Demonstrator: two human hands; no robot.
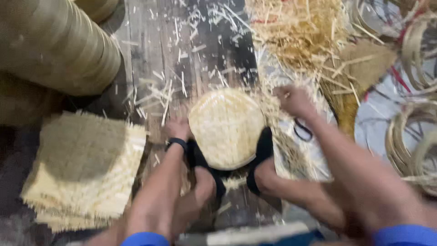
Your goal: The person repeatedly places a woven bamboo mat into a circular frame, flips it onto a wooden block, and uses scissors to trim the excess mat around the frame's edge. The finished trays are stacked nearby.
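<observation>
In the head view the person sits on a plank floor with a round woven bamboo tray pinned between both feet, which wear black sandals. The left hand rests just at the tray's left rim, a dark band on its wrist; motion blur hides the fingers, so I cannot tell whether they are clenched on the rim or only lie against it. The right hand sits just off the tray's upper right edge, loosely closed, perhaps on a few splinters, though the blur leaves that unsure.

To work the rim well, I judge the feet should keep the tray from turning while the left hand steadies one edge and the right works the opposite one in short, even strokes.

Left of the left-hand fingers and near them lies a stack of square woven mats; beyond that, well apart, a column of stacked finished trays lies on its side. Beyond the right-hand fingers is a heap of bamboo shavings, and to their right, coiled bamboo hoops. A pair of black scissors lies just below the right hand. Loose splinters crowd the tray's right edge and could snag the work.
</observation>
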